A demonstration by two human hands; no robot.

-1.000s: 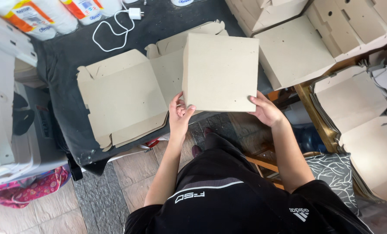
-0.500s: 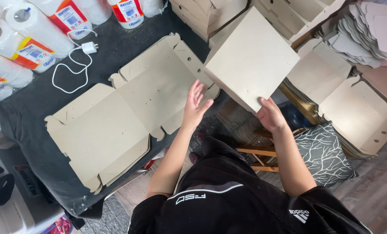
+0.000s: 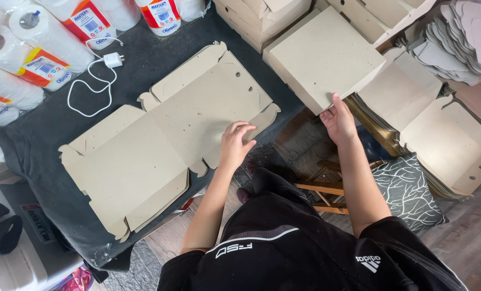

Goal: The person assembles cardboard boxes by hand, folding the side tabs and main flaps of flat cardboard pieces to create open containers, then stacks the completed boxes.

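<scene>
Since half a second ago, our right hand (image 3: 337, 119) has carried the folded cardboard box (image 3: 323, 55) further right of the flat cardboard blank (image 3: 165, 140) and grips its near corner, while our left hand (image 3: 235, 144) now rests half open on the blank's near edge. Both pieces seem light, stiff but easy to crease, so we judge that edges and corners are the best hold.

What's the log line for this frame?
left hand: on flat blank | right hand: holds folded box by corner | table: charger, paper rolls
</scene>
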